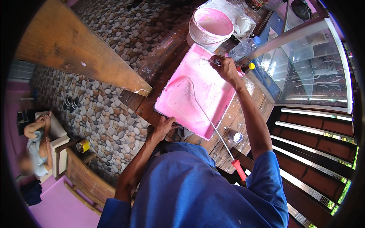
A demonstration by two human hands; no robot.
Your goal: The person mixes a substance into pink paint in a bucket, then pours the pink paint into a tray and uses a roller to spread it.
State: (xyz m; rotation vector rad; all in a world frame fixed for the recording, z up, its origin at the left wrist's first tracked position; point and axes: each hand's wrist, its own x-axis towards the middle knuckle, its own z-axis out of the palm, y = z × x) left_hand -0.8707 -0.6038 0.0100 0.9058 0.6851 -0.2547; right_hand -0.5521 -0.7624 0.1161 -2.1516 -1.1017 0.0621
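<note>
A paint tray coated in pink paint lies on the wooden boards in front of me. My left hand is closed on its near left corner, fingers partly hidden. Over the tray's far right side, my right hand grips a small tool with a dark handle and pale tip; its exact kind is unclear. A paint roller rests across the tray, its pink-covered head inside. The roller's red handle sticks out over the near right edge, close to my body.
Beyond the tray stands a pink-smeared bucket. A plastic bottle, a yellow-capped bottle and a glass cabinet are to the right. A small can sits nearby. A wooden post juts in at left; a person sits far left.
</note>
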